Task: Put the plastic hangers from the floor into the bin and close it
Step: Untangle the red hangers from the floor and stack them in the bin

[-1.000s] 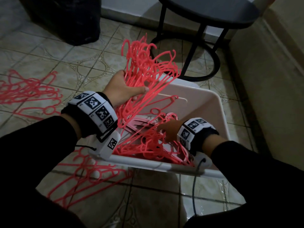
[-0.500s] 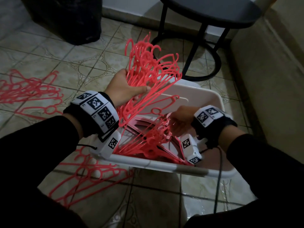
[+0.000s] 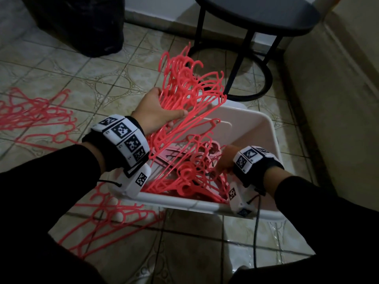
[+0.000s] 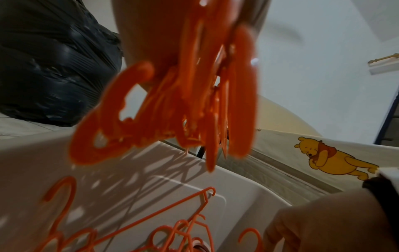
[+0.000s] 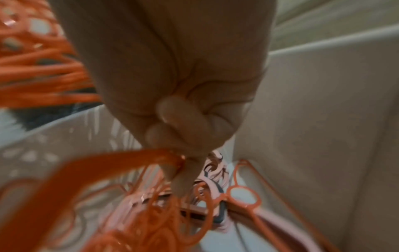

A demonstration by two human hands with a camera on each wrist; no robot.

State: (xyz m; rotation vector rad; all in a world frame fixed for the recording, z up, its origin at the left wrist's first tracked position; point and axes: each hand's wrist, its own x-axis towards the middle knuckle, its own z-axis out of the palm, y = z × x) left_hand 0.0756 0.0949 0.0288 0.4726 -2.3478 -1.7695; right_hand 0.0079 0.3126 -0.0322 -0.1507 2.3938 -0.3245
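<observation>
My left hand (image 3: 155, 115) grips a bundle of red plastic hangers (image 3: 184, 89) that stands upright over the left side of the white bin (image 3: 256, 130), hooks pointing up. In the left wrist view the bundle (image 4: 194, 85) hangs from my palm above the bin wall (image 4: 151, 170). My right hand (image 3: 225, 158) is down inside the bin at its near right. Its curled fingers (image 5: 183, 136) pinch a hanger (image 5: 129, 156) from the tangled pile (image 3: 190, 175) lying there. More red hangers lie on the tiled floor at the left (image 3: 37, 117) and by the bin's near-left corner (image 3: 114, 220).
A black round side table (image 3: 256, 15) stands just behind the bin. A black plastic bag (image 3: 82, 23) sits at the back left. A beige wall or bed side (image 3: 328, 99) runs along the right. A black cable (image 3: 256, 232) trails over the bin's near rim.
My right hand has shifted to the right inside the bin, lifting and then dropping back onto the pile. The left hand keeps the bundle nearly still, raised slightly.
</observation>
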